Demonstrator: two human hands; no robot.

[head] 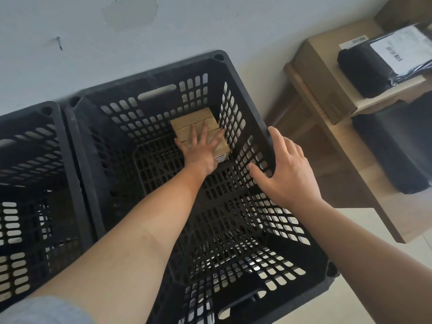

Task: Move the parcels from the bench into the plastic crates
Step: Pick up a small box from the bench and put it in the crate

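A brown cardboard parcel is lying at the bottom of the black crate, mid-frame. The left hand is pressing it with fingers spread flat. The right hand, fingers relaxed and holding nothing, is resting on the crate's right rim. More parcels are sitting on the bench, upper right.

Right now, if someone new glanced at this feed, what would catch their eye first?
Probably the big black plastic crate filling the middle of the view, with the left hand reaching down and pressing flat on a cardboard parcel in its far corner. Next, the right hand resting open on the crate's right rim. Then the black poly-bag parcels waiting on the wooden bench at right.
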